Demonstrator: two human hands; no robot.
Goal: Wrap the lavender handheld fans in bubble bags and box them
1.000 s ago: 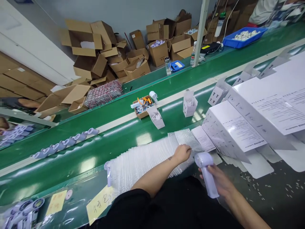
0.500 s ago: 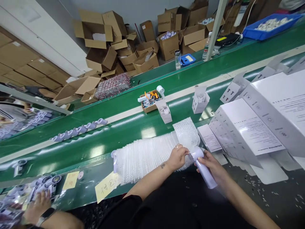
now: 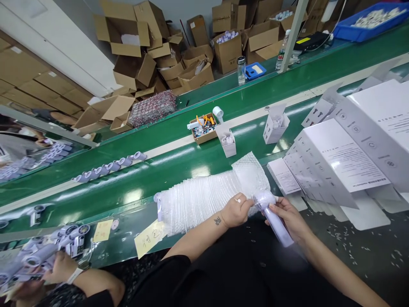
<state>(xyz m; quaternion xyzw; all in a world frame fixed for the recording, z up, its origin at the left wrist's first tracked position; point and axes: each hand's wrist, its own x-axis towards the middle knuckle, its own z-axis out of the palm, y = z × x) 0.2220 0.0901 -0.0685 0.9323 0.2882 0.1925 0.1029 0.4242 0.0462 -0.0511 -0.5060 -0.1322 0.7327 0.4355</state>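
We logged one lilac fan point(image 3: 277, 224) in front of the body, outside any box; couldn't tell if clear wrap was on it. Right hand point(image 3: 289, 215) was closed round its upper handle; left hand point(image 3: 237, 211) was curled tight at its head, unclear what, if anything, it pinched. Bubble bags point(image 3: 201, 202) lay overlapping in a long row just beyond, looking unused, with a loose bag point(image 3: 251, 172) at the right end. Done, by our reading: one open box point(image 3: 228, 147) already filled. Left: plenty, with a row of fans point(image 3: 101, 171) unboxed
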